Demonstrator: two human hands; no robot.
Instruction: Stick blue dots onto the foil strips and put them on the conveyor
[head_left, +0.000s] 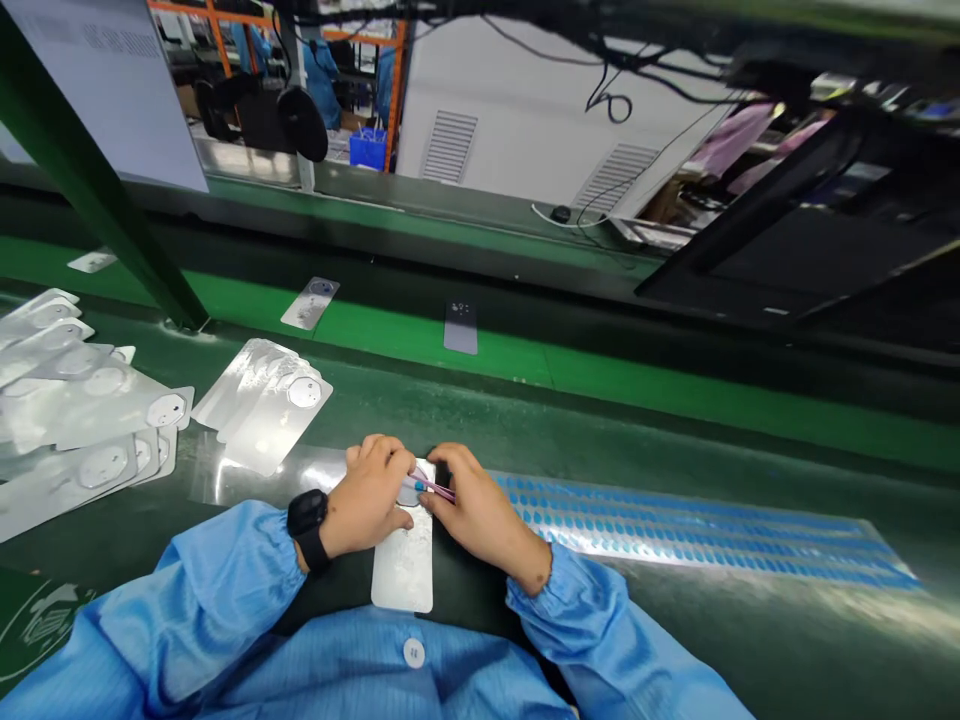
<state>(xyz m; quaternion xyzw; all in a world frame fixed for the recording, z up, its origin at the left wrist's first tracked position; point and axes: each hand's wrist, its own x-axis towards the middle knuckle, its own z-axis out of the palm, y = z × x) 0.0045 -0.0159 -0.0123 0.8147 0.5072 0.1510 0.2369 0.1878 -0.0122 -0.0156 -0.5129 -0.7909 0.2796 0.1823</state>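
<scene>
A silver plate shaped like a phone back panel (pixel 403 575) lies in front of my body, its far end between my hands. My left hand (pixel 371 495) is closed on the left side of that far end, fingers bent over it. Pink tweezers (pixel 441 490) are pinched between the thumb and fingers of my right hand (pixel 476 510). Their tips are over the plate's camera area, beside a small blue piece (pixel 419 486). Whether the tips grip that piece is too small to tell. Right of my right hand lies a clear sheet with rows of blue stickers (pixel 675 530).
Fanned silver panels (pixel 274 420) lie left of my hands, with a larger pile (pixel 97 400) farther left. Single panels (pixel 460 328) rest on the green belt (pixel 600 385) beyond. A green post (pixel 97 180) rises at left. A dark slanted frame (pixel 810 230) stands at right.
</scene>
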